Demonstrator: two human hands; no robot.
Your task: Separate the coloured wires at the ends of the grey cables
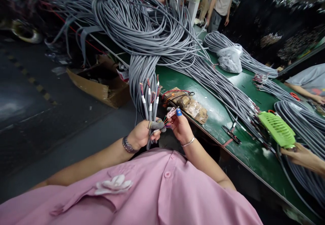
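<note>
Grey cable mass (pixel 142 25) — heaped from 10 to 1 o'clock, spilling over the green bench (pixel 218 116), which runs from centre to 4 o'clock.
Cardboard box (pixel 101 86) on the dark floor, 9 o'clock.
Green fan (pixel 278 128) and a co-worker's hand (pixel 302 157), 3 o'clock.
Left hand (pixel 141 133), centre: fist closed round a bunch of cable ends (pixel 149 99), tips upright.
Right hand (pixel 181 128), just beside: capped fingertips pinched on coloured cores (pixel 167 119).
Handling note — probably best to grip the bunch firmly and separate one core at a time, clear of its neighbours.
</note>
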